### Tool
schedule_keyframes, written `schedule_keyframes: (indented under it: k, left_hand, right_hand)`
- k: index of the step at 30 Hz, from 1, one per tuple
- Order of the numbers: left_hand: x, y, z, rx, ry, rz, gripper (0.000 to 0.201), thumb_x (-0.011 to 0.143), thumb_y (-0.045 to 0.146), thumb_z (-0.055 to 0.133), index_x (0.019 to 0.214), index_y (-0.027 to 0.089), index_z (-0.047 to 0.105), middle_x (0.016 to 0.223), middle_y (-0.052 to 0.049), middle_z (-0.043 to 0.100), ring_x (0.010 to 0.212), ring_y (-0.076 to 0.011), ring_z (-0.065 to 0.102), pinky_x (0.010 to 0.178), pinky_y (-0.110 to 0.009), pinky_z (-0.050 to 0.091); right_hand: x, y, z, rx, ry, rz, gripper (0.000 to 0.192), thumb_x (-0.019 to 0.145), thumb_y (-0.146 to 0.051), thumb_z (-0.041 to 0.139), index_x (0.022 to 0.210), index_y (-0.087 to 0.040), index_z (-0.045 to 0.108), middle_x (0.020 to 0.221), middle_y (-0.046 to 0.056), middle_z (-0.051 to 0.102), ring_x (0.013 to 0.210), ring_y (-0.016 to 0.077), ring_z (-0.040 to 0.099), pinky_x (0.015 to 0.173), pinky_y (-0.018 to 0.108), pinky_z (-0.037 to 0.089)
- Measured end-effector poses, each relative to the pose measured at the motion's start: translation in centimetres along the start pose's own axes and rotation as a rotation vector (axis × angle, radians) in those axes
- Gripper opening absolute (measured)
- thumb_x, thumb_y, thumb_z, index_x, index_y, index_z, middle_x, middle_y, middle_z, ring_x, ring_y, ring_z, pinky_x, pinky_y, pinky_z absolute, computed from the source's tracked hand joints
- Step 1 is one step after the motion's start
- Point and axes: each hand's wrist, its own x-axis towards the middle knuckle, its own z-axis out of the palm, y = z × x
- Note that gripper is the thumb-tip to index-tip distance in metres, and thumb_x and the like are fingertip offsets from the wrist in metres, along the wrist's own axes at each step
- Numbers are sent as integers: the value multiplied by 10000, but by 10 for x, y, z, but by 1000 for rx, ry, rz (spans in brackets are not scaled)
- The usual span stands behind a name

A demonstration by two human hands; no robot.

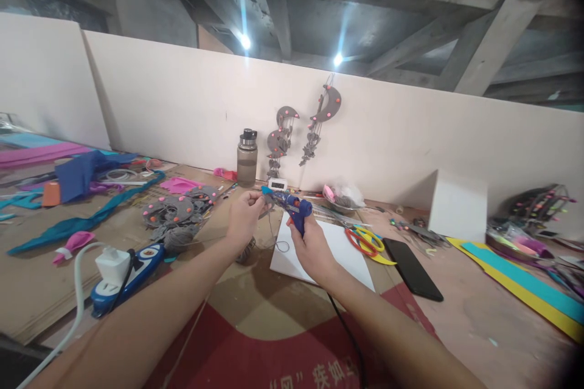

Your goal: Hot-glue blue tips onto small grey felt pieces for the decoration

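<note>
Right hand (312,249) grips glue gun (294,206); left hand (244,214) pinches small grey piece (268,199), too blurred to identify

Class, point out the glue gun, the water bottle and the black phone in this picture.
glue gun (295,206): head view, on its blue body.
water bottle (247,161): head view, on its side.
black phone (413,268): head view, mid-screen.

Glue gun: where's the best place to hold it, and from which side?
Hold the glue gun by its blue handle, coming from below, as the right hand does. The handle hangs down toward the person while the nozzle points left at the piece in the left hand.
</note>
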Motion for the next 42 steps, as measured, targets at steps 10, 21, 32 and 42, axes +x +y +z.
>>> schedule_keyframes:
  k: [10,21,32,42]
  left_hand:
    - [-2,6,2,-16,25,0,202,686,302,707,798,148,642,767,-33,710,745,-157,688,837,-339,556]
    - [-2,5,2,-12,20,7,228,693,318,702,832,148,639,799,-45,720,753,-161,686,820,-336,555]
    - [-5,10,4,-70,31,-4,200,688,288,692,819,148,638,816,-41,704,772,-154,682,851,-341,547]
    - [-9,20,9,-205,80,-77,186,643,223,717,765,136,607,779,-4,638,702,-102,636,822,-328,566]
  right_hand:
    - [0,0,-1,-10,14,28,297,894,-208,412,1180,-165,481,966,114,650,824,227,609,774,369,478]
    - [0,-1,-3,20,21,47,275,901,-227,415,1164,-169,473,949,108,643,805,225,597,758,362,471]
    - [1,8,-4,87,49,102,220,878,-249,435,1083,-188,490,929,89,624,766,205,585,698,359,490]
    - [24,60,-11,387,-35,529,132,760,-231,503,876,-173,482,871,55,674,509,85,513,497,239,458]
